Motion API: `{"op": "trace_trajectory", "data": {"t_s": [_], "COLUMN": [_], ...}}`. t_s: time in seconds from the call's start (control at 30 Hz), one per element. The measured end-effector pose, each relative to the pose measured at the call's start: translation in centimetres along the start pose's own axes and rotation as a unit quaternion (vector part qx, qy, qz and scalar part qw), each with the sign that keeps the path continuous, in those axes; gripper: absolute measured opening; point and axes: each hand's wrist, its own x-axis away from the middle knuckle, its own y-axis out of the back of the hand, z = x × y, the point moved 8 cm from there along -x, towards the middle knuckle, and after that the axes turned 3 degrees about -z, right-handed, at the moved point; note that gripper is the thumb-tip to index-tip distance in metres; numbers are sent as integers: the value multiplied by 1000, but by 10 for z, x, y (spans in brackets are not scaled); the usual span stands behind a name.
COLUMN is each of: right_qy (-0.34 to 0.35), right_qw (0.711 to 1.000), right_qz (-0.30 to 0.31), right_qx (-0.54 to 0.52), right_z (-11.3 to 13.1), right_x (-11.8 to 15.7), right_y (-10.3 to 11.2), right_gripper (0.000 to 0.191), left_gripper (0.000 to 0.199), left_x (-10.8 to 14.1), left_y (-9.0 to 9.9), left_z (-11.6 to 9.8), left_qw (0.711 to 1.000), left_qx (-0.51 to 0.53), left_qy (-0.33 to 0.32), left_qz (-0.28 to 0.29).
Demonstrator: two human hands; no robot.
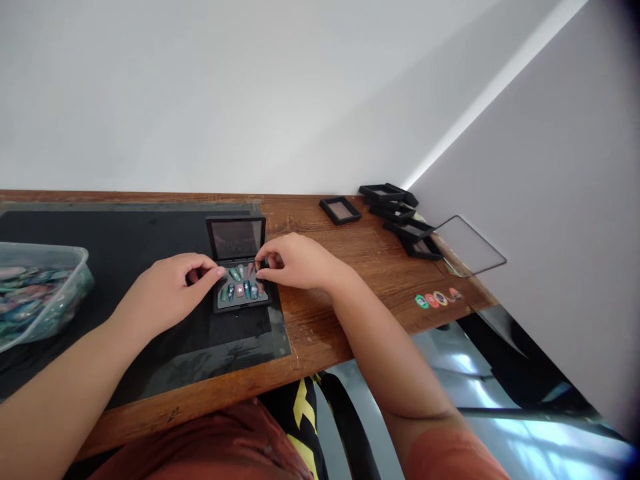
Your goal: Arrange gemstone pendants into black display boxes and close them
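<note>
Now my left hand [173,287] is narrow, thumb and finger at the left edge of the open black display case [243,307] on the black mat [200,337]. My right hand [300,260] curls at the right side; whether either pinches something, I cannot tell. The press-on nails [240,291] inside look light, stiff and slippery, best taken by their sides. Behind, the raised lid [237,239] seems safer held by its frame. Farther away, black cases [410,230] lie piled.

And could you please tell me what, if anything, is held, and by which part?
Left hand and right hand are at opposite sides of the case; any hold is unclear.
</note>
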Motion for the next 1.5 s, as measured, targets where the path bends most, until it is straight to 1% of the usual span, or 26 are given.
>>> {"op": "trace_trajectory", "data": {"t_s": [0.2,0.33,0.5,0.73,0.87,0.97,1.07,1.13,1.2,1.3,1.33,1.4,1.5], "right_qy": [-4,-9,-13,-2,1,0,1,-1,-5,-6,-5,-4,-6], "right_qw": [1000,1000,1000,1000,1000,1000,1000,1000,1000,1000,1000,1000,1000], "right_qz": [1,2,-1,-12,-8,-8,-10,-9,-6,0,4,8,8], "right_qx": [-2,-5,-3,-5,-1,0,-1,-5,-11,-20,-23,-26,-23], "right_z": [1,0,0,-2,-3,-2,-2,-3,-4,-5,-5,-4,-4], "right_x": [0,-1,-1,-2,-3,-3,-3,-3,-3,-4,-4,-4,-3], "right_y": [0,0,1,2,1,1,1,0,0,-1,-1,-2,-2], "right_gripper": [18,18,18,19,19,19,21,21,22,23,24,24,25], "left_gripper": [42,43,44,40,38,41,52,56,52,35,36,43,43], "left_x": [-1,-1,-1,0,0,0,-1,-1,-1,-2,-3,-3,-3], "left_y": [2,3,-1,-6,-7,-5,-4,-2,0,3,2,-1,-6], "left_z": [1,3,7,2,4,3,-1,-2,-1,4,5,5,3], "left_qw": [1000,1000,1000,999,999,1000,999,999,1000,999,998,998,998], "left_qx": [-4,-6,1,13,14,-7,-37,-37,-15,44,57,57,25], "left_qy": [3,0,-7,-32,-24,-13,-10,-12,-12,-21,-27,-40,-57], "left_qz": [-9,-12,-2,23,23,19,23,24,14,-5,-5,9,33]}}
